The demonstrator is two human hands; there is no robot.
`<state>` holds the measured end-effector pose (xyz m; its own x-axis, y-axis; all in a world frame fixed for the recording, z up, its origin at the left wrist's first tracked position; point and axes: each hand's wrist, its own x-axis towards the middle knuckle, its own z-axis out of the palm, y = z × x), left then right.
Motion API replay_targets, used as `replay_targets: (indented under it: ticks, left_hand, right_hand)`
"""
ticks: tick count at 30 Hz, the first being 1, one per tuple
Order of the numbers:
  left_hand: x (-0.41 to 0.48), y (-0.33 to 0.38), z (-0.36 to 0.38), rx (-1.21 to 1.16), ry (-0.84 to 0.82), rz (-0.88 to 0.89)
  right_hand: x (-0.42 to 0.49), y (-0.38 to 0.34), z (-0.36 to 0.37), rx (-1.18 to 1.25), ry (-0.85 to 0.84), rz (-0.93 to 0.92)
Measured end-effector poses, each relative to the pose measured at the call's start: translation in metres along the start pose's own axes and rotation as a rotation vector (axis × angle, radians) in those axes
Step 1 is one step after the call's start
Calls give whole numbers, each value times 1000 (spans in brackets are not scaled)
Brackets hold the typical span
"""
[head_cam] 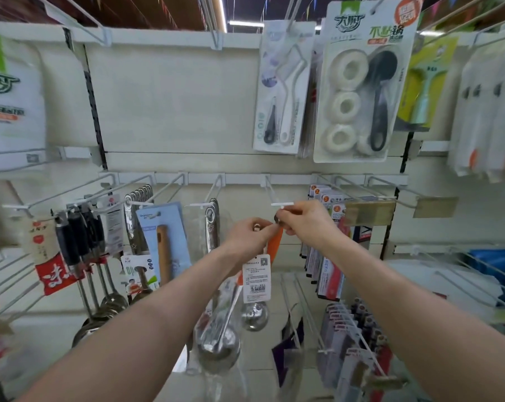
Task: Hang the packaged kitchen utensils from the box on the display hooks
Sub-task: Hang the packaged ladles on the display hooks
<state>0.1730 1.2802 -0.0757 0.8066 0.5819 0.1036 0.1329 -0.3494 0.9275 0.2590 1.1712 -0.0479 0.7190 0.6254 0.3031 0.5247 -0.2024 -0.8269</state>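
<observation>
Ladle top just under the hook tip
Left hand and right hand both pinch its top; the handle hangs straight down, right hand nearer the hook.

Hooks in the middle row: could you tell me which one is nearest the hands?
The bare, white-tipped hook just above the right hand, which holds an orange ladle; the loaded hook to its left is farther off.

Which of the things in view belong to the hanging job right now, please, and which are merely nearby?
In the job:
left hand, pinching the utensil
right hand, fingers at its top end
orange-handled utensil
hook

Merely nearby:
sponge-and-brush pack
black-handled ladles
wooden-handled tool card
</observation>
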Motion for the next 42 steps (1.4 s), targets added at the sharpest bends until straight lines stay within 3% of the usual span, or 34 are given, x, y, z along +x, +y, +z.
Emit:
replay_targets:
  ticks: [6,13,22,27,32,42]
  left_hand:
    - [9,1,10,-161,55,-32]
    - [18,-3,13,-175,46,-77]
    - [20,-8,9,-146,-53,-108]
    - [12,-9,7,-201,-81,-102]
    - [5,-4,9,-281,-149,-90]
    - [-2,-1,5,-262,-270,-60]
  right_hand:
    - [5,1,4,8,45,-41]
    - [14,3,4,-10,12,17]
    - [24,0,12,-354,67,-31]
    - [24,9,6,-136,19,100]
    - [1,13,2,25,-272,137]
    - [-10,15,-3,58,-204,83]
